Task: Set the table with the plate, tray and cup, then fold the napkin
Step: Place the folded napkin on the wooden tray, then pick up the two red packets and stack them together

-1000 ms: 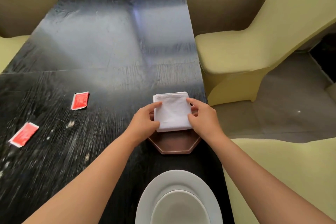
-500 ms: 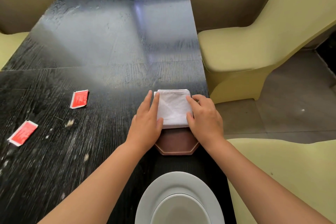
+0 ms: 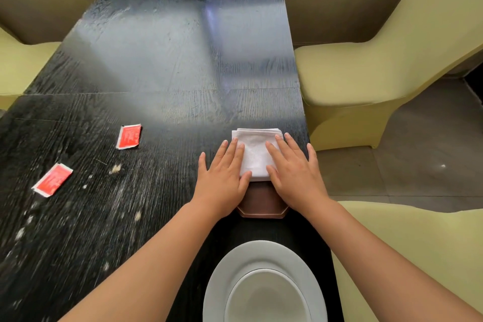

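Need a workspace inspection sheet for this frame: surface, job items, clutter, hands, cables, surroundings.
Surface: dark wood-grain table, pale specks at left.
Job's things: folded white cloth napkin on brown octagonal tray; round white plate holding white bowl at near edge; cup not seen.
Clutter: two red sachets.
Grip: left hand and right hand flat, pressing napkin.
Cables: nothing seen.
Surroundings: yellow-green chairs, grey tiled floor.

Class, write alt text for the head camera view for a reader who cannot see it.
Two bare hands, left hand and right hand, press flat on a folded white cloth napkin lying on a brown octagonal tray on a black wooden table. A white round plate sits nearer.
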